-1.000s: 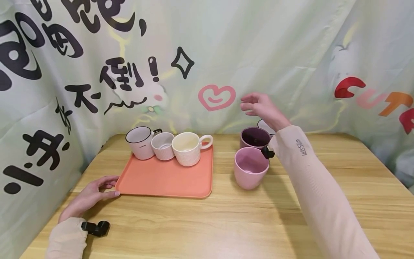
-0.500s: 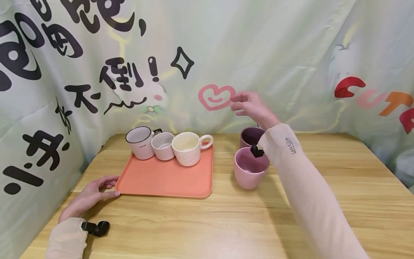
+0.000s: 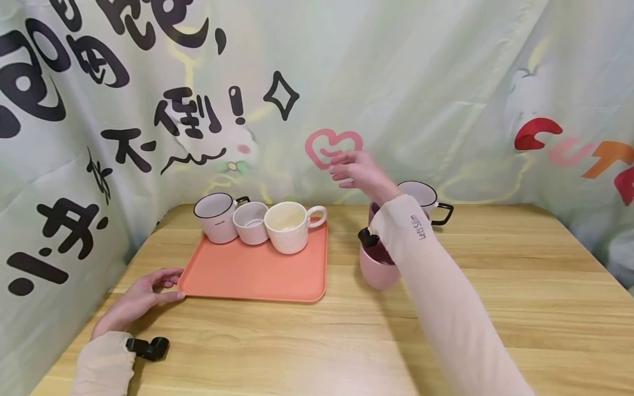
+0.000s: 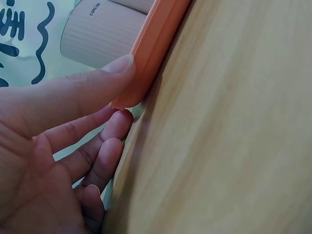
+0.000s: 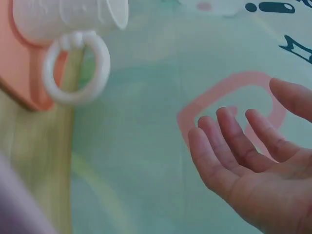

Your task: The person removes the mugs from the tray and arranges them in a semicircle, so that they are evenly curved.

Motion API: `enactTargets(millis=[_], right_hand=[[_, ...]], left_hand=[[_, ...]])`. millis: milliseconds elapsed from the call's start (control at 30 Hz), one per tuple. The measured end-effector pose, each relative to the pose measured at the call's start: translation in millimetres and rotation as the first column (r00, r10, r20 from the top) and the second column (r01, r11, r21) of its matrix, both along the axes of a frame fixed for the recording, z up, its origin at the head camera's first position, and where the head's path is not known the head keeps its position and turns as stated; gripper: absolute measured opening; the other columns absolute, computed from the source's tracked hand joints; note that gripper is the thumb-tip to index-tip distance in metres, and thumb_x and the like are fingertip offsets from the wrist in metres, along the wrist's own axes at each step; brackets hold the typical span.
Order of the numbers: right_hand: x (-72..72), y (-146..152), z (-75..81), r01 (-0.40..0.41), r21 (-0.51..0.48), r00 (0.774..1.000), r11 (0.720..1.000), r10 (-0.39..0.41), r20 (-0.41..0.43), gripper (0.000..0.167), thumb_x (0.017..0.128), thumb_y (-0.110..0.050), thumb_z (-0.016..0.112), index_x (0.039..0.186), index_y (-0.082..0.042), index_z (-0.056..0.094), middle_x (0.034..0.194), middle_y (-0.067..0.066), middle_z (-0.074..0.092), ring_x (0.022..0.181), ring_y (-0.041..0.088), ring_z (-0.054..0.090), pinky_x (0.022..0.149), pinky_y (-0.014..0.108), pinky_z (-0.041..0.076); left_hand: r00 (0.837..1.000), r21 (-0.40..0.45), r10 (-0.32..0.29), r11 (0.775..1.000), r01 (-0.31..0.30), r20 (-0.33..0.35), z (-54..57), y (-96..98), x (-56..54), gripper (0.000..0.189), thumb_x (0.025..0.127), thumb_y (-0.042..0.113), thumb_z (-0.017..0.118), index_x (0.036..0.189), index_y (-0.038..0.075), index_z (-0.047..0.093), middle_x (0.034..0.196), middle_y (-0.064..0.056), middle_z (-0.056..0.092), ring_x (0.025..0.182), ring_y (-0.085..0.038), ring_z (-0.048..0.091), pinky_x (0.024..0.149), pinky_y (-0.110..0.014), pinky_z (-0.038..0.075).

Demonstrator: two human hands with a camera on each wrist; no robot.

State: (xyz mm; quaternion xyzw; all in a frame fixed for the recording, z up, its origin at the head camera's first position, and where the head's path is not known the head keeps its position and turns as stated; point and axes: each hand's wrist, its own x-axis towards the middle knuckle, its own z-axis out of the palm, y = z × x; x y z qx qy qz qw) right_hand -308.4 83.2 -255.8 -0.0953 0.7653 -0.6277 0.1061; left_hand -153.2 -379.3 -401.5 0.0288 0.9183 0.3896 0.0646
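My left hand (image 3: 138,297) pinches the near left corner of an orange tray (image 3: 257,275); in the left wrist view the thumb (image 4: 105,73) lies against its side, with the fingertips at the corner. Along the tray's far side stand a white mug with a black rim (image 3: 220,228), a small ribbed cup (image 3: 252,234) and a cream mug (image 3: 289,236) with a ring handle. My right hand (image 3: 360,173) hovers in the air right of the tray, fingers loosely bent and holding nothing. Below its wrist is a pink cup (image 3: 378,269), partly hidden by the sleeve.
Behind the pink cup a dark purple cup (image 3: 373,210) is mostly covered by the right arm. A second white mug with a black rim (image 3: 421,192) stands at the back, its black handle pointing right. A printed curtain (image 3: 446,82) hangs behind the wooden table (image 3: 247,346).
My right hand has moved left and slightly down through the air, bringing the rear white mug and its handle into view. The left hand and the tray have stayed in place.
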Motion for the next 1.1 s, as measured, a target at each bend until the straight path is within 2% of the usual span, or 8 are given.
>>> enactTargets(millis=[300,567,933,1100], right_hand=[[2.1,-19.9,-9.5,-0.006,0.021,0.998,1.0,0.005,0.062,0.041,0.101,-0.007,0.057,0.139,0.008,0.049,0.133,0.023,0.056,0.11,0.03,0.058,0.104,0.046,0.045],[2.6,-30.1,-17.6,-0.017,0.044,0.995,0.999,0.013,0.102,0.037,0.1,-0.007,0.058,0.134,0.007,0.052,0.114,0.015,0.058,0.095,0.024,0.056,0.103,0.048,0.044],[3.8,-36.6,-32.2,-0.085,0.139,0.984,0.987,0.061,0.166,0.036,0.1,-0.008,0.057,0.133,0.007,0.055,0.122,0.017,0.059,0.114,0.033,0.053,0.106,0.049,0.042],[3.1,-37.3,-35.5,-0.153,0.236,0.981,0.96,0.119,0.154,0.037,0.1,-0.012,0.06,0.132,0.005,0.057,0.123,0.019,0.059,0.121,0.035,0.051,0.106,0.052,0.04]], left_hand=[[1.0,-0.012,0.007,1.0,-0.007,0.001,-0.1,-0.1,0.0,0.064,0.09,0.024,0.078,0.14,-0.008,0.052,0.118,-0.015,0.063,0.1,-0.014,0.055,0.082,-0.022,0.043],[1.0,-0.009,-0.006,1.0,0.006,-0.008,1.0,-0.3,-0.5,0.063,0.091,0.023,0.078,0.139,-0.008,0.052,0.118,-0.015,0.063,0.101,-0.013,0.055,0.082,-0.022,0.045],[1.0,-0.026,-0.007,1.0,0.007,-0.014,1.0,-0.1,-1.0,0.064,0.091,0.024,0.078,0.14,-0.009,0.052,0.118,-0.015,0.063,0.102,-0.016,0.055,0.081,-0.023,0.044],[1.0,-0.029,-0.001,1.0,0.001,-0.005,1.1,-0.4,-1.1,0.064,0.091,0.025,0.078,0.14,-0.008,0.052,0.118,-0.015,0.063,0.102,-0.015,0.055,0.082,-0.023,0.044]])
